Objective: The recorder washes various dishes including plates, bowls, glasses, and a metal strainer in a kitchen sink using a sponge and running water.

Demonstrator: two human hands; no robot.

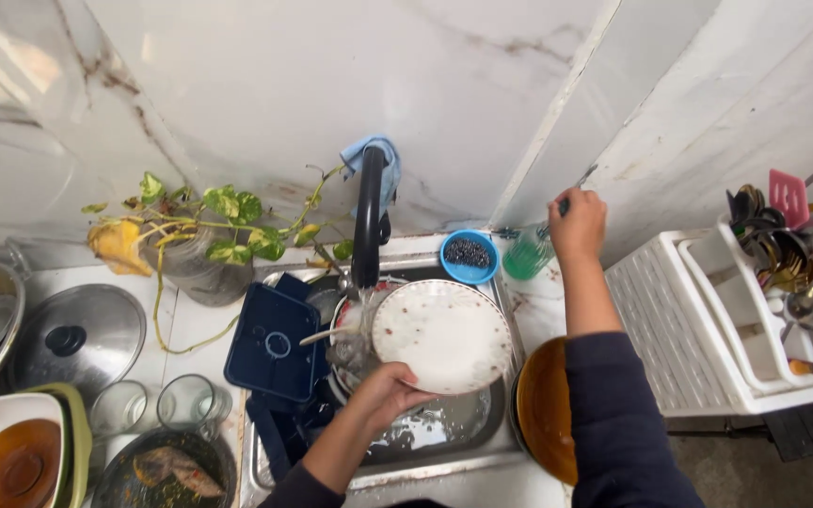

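Holding white plate (441, 336) by near-left rim over sink (444, 433), left hand (383, 395) clamped on it under tap; right hand (577, 224) closed around thin utensil near far wall. Wet one-handed grip risks plate slipping.

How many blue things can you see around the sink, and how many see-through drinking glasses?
Blue things: 3 (dark blue square plastic lid in the sink, small round blue bowl behind it, light blue cloth on the black tap)
Clear drinking glasses: 2 (one, another on the counter left of the sink)
Total: 5
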